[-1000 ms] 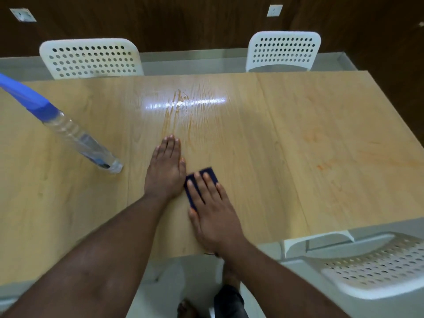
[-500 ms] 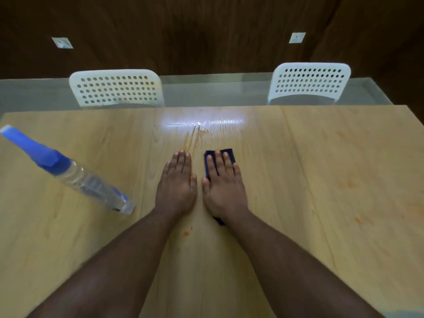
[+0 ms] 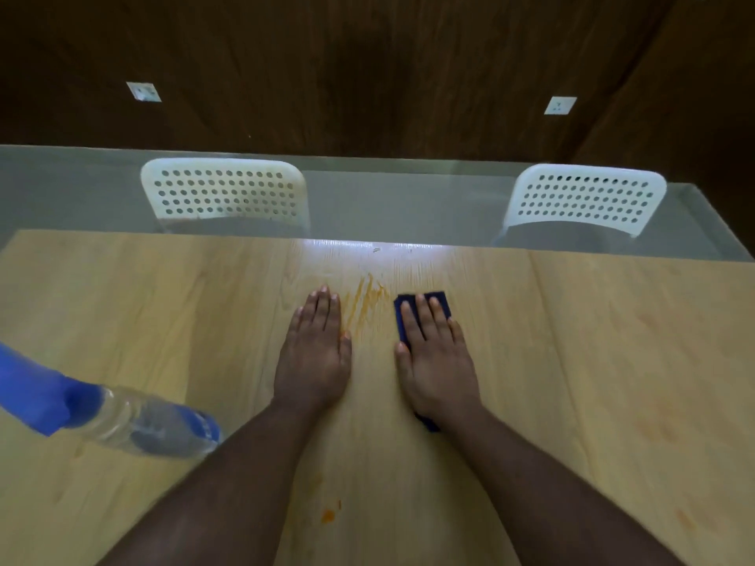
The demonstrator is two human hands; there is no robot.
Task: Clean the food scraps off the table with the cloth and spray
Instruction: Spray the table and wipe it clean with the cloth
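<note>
My right hand (image 3: 437, 357) lies flat on a dark blue cloth (image 3: 441, 301), pressing it onto the light wooden table (image 3: 613, 361). The cloth shows past my fingertips and under my wrist. My left hand (image 3: 314, 349) rests flat on the table with straight fingers, holding nothing. Between the two hands run orange food streaks (image 3: 363, 300). A small orange scrap (image 3: 328, 515) sits on the table between my forearms. A clear spray bottle (image 3: 135, 422) with a blue head lies on its side at the left.
Two white perforated chairs (image 3: 224, 194) (image 3: 584, 198) stand behind the table's far edge. Faint orange stains (image 3: 657, 426) mark the right part of the table. A dark wood wall with two sockets rises behind.
My right hand has slid the cloth forward and to the right, away from my left hand. The view has moved closer over the table, and the streaks now lie uncovered between the hands.
</note>
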